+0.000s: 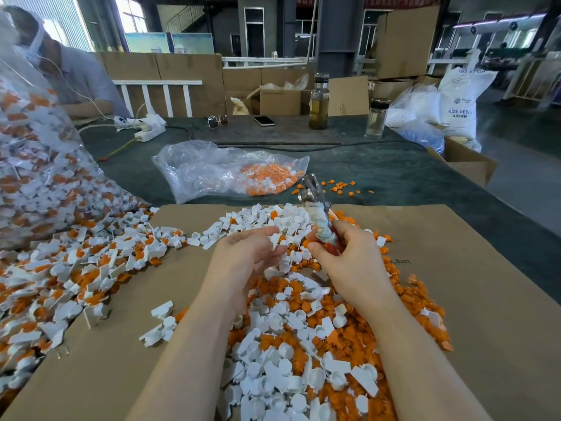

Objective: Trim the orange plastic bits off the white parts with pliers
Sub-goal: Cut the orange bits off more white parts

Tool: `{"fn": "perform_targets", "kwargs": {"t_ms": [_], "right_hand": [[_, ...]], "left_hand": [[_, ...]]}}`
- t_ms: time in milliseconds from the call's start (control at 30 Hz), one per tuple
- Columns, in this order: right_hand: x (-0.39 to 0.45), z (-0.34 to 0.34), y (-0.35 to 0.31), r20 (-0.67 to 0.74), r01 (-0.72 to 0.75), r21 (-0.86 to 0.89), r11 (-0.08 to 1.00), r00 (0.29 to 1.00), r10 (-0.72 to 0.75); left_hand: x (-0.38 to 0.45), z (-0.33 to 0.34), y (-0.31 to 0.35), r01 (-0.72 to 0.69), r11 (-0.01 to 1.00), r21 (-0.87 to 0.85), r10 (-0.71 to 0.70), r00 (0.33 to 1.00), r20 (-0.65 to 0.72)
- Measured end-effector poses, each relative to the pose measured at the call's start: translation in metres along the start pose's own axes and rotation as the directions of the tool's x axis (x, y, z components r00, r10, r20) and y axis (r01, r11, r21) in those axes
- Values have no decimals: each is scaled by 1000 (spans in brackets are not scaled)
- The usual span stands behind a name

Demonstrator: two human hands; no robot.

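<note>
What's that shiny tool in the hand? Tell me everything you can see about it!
Those are the pliers. The head at the top is shiny bare metal and a little blurred. The handles below are wrapped in whitish cloth or tape, with some red showing near the bottom. The right hand grips the handles, holding the tool nearly upright with its head pointing up and away, above the pile of white and orange pieces. Nothing else touches it. Whether the jaws are open is too blurred to tell.

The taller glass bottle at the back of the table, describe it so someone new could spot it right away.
Look past the cardboard sheet to the far edge of the green table. Two bottles stand there, right of a phone. The taller glass bottle is the left one, holding yellowish liquid; the shorter black-capped bottle beside it looks clear.
</note>
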State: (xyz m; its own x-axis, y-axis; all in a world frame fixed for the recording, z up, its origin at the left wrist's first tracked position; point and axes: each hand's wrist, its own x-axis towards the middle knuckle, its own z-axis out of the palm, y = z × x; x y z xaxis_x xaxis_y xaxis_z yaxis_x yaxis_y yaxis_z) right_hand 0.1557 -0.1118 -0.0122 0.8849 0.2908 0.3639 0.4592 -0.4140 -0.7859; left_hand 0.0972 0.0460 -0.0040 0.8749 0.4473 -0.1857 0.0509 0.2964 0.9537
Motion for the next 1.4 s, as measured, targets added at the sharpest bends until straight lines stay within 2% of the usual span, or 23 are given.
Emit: {"fn": "perform_targets", "kwargs": {"t_ms": [133, 267, 400, 500, 667, 933, 1167, 1400], "right_hand": [[1, 1, 0, -17, 15, 8, 1000, 1000, -15], [1, -1, 1, -51, -4, 46, 999, 999, 6], [1, -1, 1, -86, 8, 67, 998, 996, -2], [0, 1, 1, -92, 9, 68, 998, 996, -3], [-2, 3, -3, -102, 35, 110, 993, 994, -23], [-3, 6, -4, -110, 61, 113, 992, 993, -48], [-3, 9, -2, -149, 74, 33, 997, 986, -69], [-3, 9, -3, -214, 104, -21, 994, 971, -106]], "left_hand": [[2, -1, -3, -70, 993, 92, 76, 995, -65], [1, 2, -2, -77, 995, -70, 67, 988, -138], [-1, 2, 0, -70, 980, -186, 50, 992, -114], [-4, 4, 0, -74, 987, -144, 61, 993, -99], [-9, 13, -3, -141, 990, 21, 142, 989, -45], [-12, 22, -6, -144, 989, 27, 145, 989, -24], [-16, 24, -4, -185, 983, -9, 184, 982, -33], [-19, 29, -4, -280, 953, 119, 290, 954, -73]]}}
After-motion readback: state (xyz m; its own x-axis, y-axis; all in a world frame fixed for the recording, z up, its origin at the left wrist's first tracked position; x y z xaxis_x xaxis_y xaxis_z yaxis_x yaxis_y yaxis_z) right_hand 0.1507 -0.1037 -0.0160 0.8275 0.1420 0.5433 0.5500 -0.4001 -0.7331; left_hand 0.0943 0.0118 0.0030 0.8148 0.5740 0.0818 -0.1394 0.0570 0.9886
